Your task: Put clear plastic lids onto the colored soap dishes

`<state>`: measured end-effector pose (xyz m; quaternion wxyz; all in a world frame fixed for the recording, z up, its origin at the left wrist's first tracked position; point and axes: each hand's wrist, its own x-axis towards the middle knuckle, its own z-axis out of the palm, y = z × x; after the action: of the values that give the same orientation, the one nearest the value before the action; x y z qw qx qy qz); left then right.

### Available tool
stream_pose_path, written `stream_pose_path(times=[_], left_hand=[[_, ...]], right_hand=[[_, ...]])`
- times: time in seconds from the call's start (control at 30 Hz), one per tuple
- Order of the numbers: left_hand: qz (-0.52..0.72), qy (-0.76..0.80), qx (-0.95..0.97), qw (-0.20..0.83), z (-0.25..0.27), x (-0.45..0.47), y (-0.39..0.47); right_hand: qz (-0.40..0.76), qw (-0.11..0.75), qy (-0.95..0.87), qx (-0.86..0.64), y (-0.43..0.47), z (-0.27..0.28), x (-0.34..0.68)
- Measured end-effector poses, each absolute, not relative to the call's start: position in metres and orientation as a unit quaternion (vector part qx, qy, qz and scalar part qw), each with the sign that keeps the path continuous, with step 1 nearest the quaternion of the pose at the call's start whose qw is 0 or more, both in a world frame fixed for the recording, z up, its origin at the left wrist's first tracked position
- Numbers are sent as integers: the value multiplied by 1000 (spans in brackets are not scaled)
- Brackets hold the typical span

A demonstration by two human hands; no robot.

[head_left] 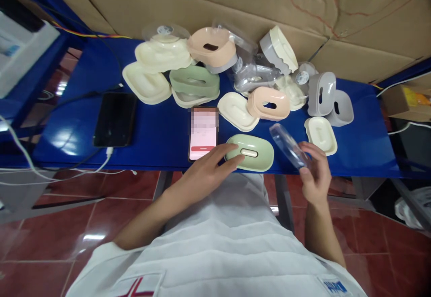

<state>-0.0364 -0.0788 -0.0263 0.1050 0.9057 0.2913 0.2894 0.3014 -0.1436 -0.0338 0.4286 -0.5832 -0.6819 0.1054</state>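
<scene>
A green oval dish (pixel 263 148) with a slot in its middle, which looks like a soap dish, sits at the table's front edge. Resting over its left side, my left hand (pixel 218 164) has its fingers stretched apart and touching it. My right hand (pixel 316 171) grips a clear plastic cover (pixel 288 144) by its lower right end, tilted just right of the green dish. Close behind the right hand is a small cream dish (pixel 322 135). A phone (pixel 203 131) with a lit screen lies left of the green dish, beside my left hand.
Behind the hands lie a peach dish (pixel 269 103), a cream tray (pixel 237 111), another green dish (pixel 195 80), grey dishes (pixel 321 94) and several clear covers. A black tablet (pixel 115 120) with a white cable is on the left. Cardboard (pixel 235 1) lines the table's back.
</scene>
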Motion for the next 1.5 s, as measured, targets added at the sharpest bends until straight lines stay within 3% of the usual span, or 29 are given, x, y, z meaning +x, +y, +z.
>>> stream_pose_path(times=[0.13,0.27,0.47,0.6,0.97,1.3,1.5], left_hand=[[277,299,909,89,-19,-38,-67],[252,283,920,99,-18,-42,-59],[267,285,916,96,-26,-47,-60],[280,281,912,104,-29,-48,-62],[323,283,900,72,-43,-46,-68],[298,306,890,162,-45,-42,-66],[248,326,906,105,-36,-38,-69]], right_hand=[[110,318,-824,-456,-125,-32,285],[132,261,-883,-367,-101,-33,270],[63,215,-899,-377,-99,-39,266],[94,192,-898,-386,-102,-38,269],[61,209,-904,-367,-104,-37,262],[75,258,-877,-397,-111,-43,260],[40,266,-869,-416,-115,-51,259]])
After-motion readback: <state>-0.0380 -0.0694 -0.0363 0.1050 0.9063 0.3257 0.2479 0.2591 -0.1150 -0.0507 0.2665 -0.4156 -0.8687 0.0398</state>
